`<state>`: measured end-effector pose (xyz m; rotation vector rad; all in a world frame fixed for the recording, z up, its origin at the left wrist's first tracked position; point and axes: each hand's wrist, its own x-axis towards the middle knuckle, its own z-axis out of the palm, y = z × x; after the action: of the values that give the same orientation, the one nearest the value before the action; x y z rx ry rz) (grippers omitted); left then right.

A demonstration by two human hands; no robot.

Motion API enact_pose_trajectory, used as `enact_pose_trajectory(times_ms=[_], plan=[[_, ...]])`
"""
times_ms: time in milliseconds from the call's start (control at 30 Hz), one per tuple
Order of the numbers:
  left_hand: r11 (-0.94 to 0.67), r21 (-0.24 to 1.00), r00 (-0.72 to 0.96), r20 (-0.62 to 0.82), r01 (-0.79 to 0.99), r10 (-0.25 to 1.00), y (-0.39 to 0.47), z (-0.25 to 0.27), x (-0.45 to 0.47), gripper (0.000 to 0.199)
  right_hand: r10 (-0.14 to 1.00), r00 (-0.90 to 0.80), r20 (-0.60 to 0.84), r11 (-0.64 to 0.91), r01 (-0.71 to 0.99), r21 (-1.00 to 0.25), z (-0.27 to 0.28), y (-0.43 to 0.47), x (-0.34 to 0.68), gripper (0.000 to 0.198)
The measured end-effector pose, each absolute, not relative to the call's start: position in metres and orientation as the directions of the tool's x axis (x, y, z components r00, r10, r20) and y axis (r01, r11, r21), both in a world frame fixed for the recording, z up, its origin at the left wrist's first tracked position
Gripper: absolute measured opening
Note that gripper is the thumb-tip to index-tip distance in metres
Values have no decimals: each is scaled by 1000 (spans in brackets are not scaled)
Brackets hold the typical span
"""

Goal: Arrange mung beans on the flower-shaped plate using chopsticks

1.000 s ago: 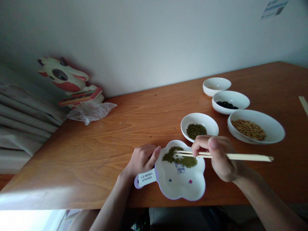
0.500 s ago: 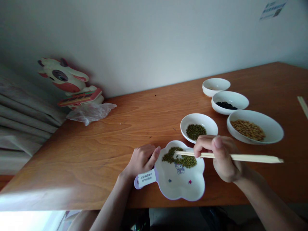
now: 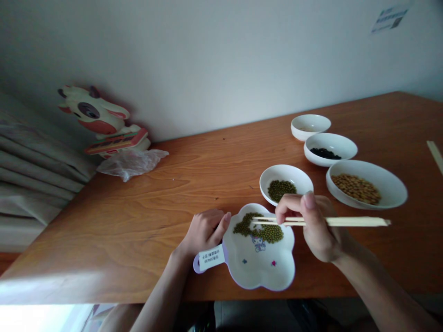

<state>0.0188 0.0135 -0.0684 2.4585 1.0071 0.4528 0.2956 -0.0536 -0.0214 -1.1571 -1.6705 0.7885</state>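
My right hand [image 3: 320, 228] grips a pair of light wooden chopsticks [image 3: 360, 222], their thin tips slightly apart among the mung beans [image 3: 272, 233]. These green beans lie in the far half of a white flower-shaped dish [image 3: 258, 272] with a purple rim and a printed cartoon figure. Whether a bean is between the tips is too small to tell. At the dish's left edge, my left hand [image 3: 206, 230] rests on the table with curled fingers, its thumb against the rim. A labelled handle [image 3: 211, 258] sticks out below it. Just beyond the dish stands a white bowl [image 3: 301, 177] of mung beans.
At the right stand a bowl of tan beans [image 3: 391, 182], a bowl of black beans [image 3: 346, 144] and a small bowl [image 3: 313, 121] near the wall. A cow toy [image 3: 104, 117] and a clear plastic bag [image 3: 133, 163] sit at left. Another light stick [image 3: 435, 154] lies far right.
The chopstick tips have spread apart slightly, and their rear ends have shifted left and up a little. My left hand and the dish stay in place.
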Motion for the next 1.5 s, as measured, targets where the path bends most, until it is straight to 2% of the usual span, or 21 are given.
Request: enact_pose_trajectory(times_ms=[200,500,967,1500], plan=[[-639,504,681,129,581,721,14,-69,19,45,933,-149,328,360,381,-851,-26,-52,296,74],[-643,504,686,129,576,716,15,-72,18,43,889,-172,425,458,366,-810,-30,-51,294,68],[-657,491,687,150,573,711,17,-76,19,43,882,-197,427,470,363,-804,-28,-54,296,64],[-635,519,681,130,572,721,15,-75,18,42,865,-132,483,499,309,-810,-25,-57,301,67]])
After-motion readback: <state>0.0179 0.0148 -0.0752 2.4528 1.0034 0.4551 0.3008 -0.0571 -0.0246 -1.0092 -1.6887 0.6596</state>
